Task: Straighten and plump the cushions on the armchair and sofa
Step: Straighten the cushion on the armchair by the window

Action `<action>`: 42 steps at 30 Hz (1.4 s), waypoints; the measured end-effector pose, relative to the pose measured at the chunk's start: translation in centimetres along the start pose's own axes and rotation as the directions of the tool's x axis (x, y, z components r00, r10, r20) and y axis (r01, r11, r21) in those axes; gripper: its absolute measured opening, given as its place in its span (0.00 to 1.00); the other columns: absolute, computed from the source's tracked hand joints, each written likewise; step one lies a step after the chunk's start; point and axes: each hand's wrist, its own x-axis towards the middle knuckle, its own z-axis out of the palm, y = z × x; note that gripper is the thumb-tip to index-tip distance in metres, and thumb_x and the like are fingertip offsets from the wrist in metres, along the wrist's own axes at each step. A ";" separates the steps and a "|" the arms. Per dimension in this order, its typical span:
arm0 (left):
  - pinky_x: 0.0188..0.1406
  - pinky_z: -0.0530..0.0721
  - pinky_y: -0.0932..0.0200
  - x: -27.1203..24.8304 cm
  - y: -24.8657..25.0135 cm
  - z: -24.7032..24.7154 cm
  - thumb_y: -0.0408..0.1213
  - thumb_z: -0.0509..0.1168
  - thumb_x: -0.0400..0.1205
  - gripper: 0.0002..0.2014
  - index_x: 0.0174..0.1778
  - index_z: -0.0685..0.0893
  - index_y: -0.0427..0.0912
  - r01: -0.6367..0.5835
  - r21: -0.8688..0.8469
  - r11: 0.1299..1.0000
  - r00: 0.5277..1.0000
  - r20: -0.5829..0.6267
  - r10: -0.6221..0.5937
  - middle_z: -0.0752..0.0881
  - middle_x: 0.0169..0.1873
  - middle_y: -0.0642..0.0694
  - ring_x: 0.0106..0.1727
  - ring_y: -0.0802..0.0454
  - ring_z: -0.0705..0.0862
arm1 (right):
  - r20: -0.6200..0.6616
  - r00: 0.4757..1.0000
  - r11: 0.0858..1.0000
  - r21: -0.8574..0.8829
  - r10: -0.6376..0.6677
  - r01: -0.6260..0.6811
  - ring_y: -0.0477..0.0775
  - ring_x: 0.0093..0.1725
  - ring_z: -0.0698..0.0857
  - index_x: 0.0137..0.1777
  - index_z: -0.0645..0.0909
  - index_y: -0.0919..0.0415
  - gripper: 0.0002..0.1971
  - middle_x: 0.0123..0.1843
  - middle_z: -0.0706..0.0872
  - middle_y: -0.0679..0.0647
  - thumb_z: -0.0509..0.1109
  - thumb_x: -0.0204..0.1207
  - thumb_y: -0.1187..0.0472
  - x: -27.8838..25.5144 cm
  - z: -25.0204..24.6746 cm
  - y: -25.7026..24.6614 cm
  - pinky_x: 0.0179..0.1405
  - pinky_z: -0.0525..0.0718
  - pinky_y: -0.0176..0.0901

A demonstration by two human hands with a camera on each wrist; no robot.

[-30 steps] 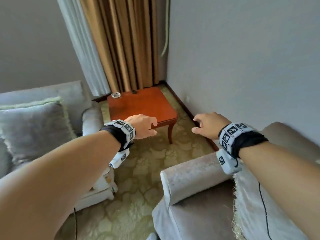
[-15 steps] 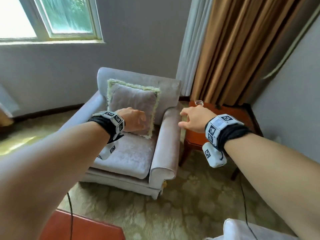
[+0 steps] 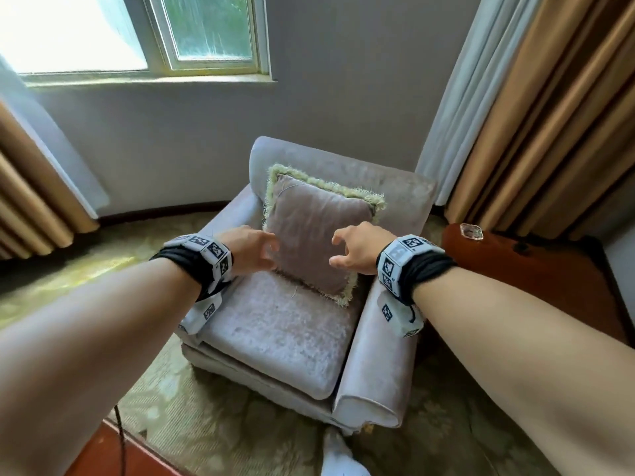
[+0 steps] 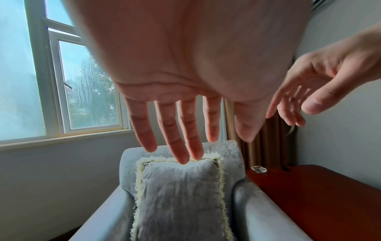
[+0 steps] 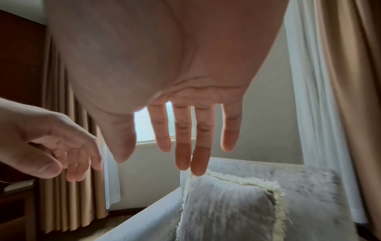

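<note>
A grey velvet cushion [image 3: 314, 231] with a pale green fringe leans upright against the back of a grey armchair [image 3: 275, 324]. My left hand [image 3: 254, 249] hovers in front of the cushion's left edge, fingers spread and slightly bent, holding nothing. My right hand [image 3: 350, 249] hovers in front of its right side, also spread and empty. In the left wrist view the cushion [image 4: 179, 195] lies below my straight fingers [image 4: 181, 143]. The right wrist view shows the cushion [image 5: 226, 210] under my straight fingers [image 5: 183, 146]. Neither hand touches the fabric.
A red-brown side table [image 3: 536, 269] with a glass ashtray [image 3: 471, 231] stands right of the armchair. Tan curtains [image 3: 549, 115] hang on the right, a window [image 3: 206, 29] behind. Patterned carpet [image 3: 223, 424] lies in front, and a red-brown table edge [image 3: 103, 455] shows at the lower left.
My view swung left from the corner by the side table to face the armchair. Both hands moved closer to the cushion and their loosely curled fingers spread.
</note>
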 end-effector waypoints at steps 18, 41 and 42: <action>0.47 0.81 0.55 21.4 -9.9 0.2 0.53 0.65 0.83 0.16 0.66 0.81 0.56 -0.028 -0.035 0.999 0.995 0.090 0.031 0.87 0.48 0.54 0.51 0.52 0.81 | 0.107 0.994 0.997 0.073 -0.006 -0.002 0.58 0.62 0.86 0.72 0.77 0.43 0.28 0.60 0.88 0.49 0.67 0.74 0.33 24.6 -0.2 4.3 0.62 0.85 0.56; 0.54 0.88 0.47 48.3 -24.3 16.5 0.66 0.62 0.79 0.29 0.77 0.69 0.68 -0.197 -0.435 0.879 0.977 -0.158 0.141 0.75 0.66 0.51 0.59 0.50 0.84 | -0.074 0.770 0.614 0.654 0.634 -0.442 0.49 0.72 0.72 0.85 0.63 0.39 0.34 0.68 0.69 0.47 0.68 0.80 0.39 39.4 18.2 6.6 0.68 0.69 0.40; 0.55 0.88 0.47 49.4 -24.4 17.7 0.66 0.64 0.79 0.29 0.77 0.70 0.67 -0.180 -0.470 0.864 0.976 -0.197 0.096 0.73 0.68 0.50 0.61 0.50 0.83 | -0.121 0.744 0.604 0.676 0.657 -0.422 0.49 0.73 0.71 0.86 0.63 0.39 0.35 0.70 0.68 0.48 0.69 0.80 0.40 40.1 19.6 7.4 0.70 0.66 0.39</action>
